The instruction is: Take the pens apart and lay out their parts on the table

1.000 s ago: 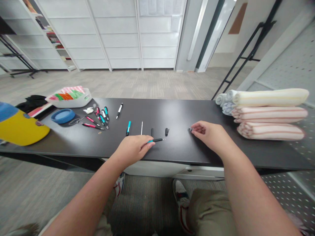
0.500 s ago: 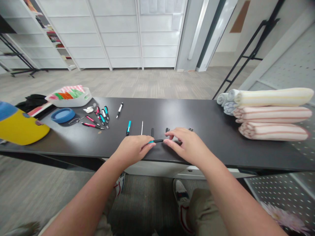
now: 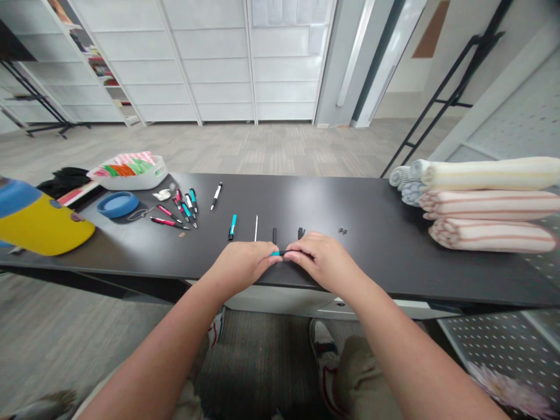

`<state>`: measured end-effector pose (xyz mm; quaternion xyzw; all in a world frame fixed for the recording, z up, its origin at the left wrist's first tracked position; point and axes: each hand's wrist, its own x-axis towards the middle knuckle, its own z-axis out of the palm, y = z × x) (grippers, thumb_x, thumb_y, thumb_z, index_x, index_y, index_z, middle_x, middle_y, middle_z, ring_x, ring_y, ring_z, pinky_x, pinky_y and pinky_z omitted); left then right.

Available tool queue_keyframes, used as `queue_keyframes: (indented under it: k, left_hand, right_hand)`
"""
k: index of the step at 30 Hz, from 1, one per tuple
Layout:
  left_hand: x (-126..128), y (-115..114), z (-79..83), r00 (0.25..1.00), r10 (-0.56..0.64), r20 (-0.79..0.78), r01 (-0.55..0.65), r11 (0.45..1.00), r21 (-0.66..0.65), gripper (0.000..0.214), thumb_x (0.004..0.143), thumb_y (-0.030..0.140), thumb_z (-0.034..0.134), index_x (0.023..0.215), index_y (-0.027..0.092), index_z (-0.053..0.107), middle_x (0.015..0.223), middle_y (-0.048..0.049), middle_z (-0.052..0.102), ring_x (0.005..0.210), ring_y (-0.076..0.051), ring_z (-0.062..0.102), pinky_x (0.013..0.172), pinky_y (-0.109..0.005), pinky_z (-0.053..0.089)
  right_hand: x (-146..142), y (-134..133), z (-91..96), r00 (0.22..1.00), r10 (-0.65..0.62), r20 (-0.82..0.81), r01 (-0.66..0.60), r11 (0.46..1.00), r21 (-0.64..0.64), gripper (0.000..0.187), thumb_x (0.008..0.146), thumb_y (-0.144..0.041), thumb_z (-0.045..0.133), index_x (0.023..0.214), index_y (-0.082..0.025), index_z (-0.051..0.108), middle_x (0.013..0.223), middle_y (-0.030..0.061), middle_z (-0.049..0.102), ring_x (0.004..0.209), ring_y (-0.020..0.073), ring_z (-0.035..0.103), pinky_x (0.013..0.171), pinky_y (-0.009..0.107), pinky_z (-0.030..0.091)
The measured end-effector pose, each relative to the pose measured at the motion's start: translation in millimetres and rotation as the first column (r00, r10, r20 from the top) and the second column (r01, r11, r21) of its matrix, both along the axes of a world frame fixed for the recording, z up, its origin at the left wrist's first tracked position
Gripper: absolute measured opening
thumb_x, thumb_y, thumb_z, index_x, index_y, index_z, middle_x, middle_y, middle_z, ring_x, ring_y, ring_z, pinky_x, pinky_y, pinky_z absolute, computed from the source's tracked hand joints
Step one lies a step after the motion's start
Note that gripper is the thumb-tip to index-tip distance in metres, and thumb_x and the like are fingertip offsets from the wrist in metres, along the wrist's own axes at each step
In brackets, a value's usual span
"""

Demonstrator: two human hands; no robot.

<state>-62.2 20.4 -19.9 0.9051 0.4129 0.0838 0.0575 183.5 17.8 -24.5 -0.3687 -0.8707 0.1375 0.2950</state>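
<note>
My left hand (image 3: 242, 265) and my right hand (image 3: 321, 259) meet over the near edge of the black table (image 3: 394, 256), both pinched on a black and teal pen (image 3: 280, 253) held level between them. Just beyond my fingers lie loose pen parts in a row: a teal barrel (image 3: 232, 226), a thin white refill (image 3: 256, 228), a short black piece (image 3: 274, 234) and another black piece (image 3: 300, 233). A tiny dark part (image 3: 342, 231) sits to the right of my right hand.
Several pens (image 3: 181, 207) lie at the table's left, with a white and black pen (image 3: 215, 196), a blue round lid (image 3: 117, 205), a white tray (image 3: 129, 171) and a yellow and blue object (image 3: 37, 224). Rolled striped towels (image 3: 485, 204) are stacked at the right.
My right hand left the tiny dark part on the table, moved left and closed on the free end of the pen that my left hand holds.
</note>
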Motion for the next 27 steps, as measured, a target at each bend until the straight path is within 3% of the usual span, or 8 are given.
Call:
queue_keyframes:
  k: [13,21,27]
  left_hand:
    - [3.0,0.9,2.4,1.0,-0.003,-0.029,0.004,1.0,0.01,0.029,0.11,0.044,0.043,0.114,0.025,0.065,0.105,-0.001,0.078,0.091,-0.021,0.074,0.072,-0.029,0.047]
    - [9.2,-5.4,-1.0,0.998,-0.02,-0.063,0.024,0.998,0.063,0.028,0.111,0.04,0.043,0.106,0.023,0.064,0.096,-0.0024,0.076,0.086,-0.021,0.073,0.068,-0.029,0.046]
    - [7.4,-5.2,-1.6,0.998,-0.04,-0.057,0.043,0.998,0.047,0.026,0.11,0.04,0.045,0.106,0.023,0.064,0.097,-0.0019,0.075,0.085,-0.02,0.073,0.068,-0.027,0.046]
  right_hand:
    - [10.2,3.3,6.5,1.0,0.01,0.023,-0.01,0.999,0.03,0.018,0.104,-0.033,0.064,0.103,-0.022,0.079,0.094,0.0047,0.081,0.086,0.0203,0.07,0.084,0.033,0.05]
    - [2.6,-3.1,3.0,1.0,-0.005,-0.019,0.003,0.995,-0.097,0.016,0.101,-0.035,0.068,0.107,-0.023,0.077,0.1,0.0041,0.08,0.089,0.0197,0.067,0.083,0.034,0.051]
    - [4.8,-3.6,8.8,0.999,0.034,-0.006,-0.035,0.999,-0.022,0.018,0.102,-0.035,0.067,0.107,-0.023,0.08,0.097,0.0046,0.082,0.087,0.0207,0.07,0.083,0.035,0.051]
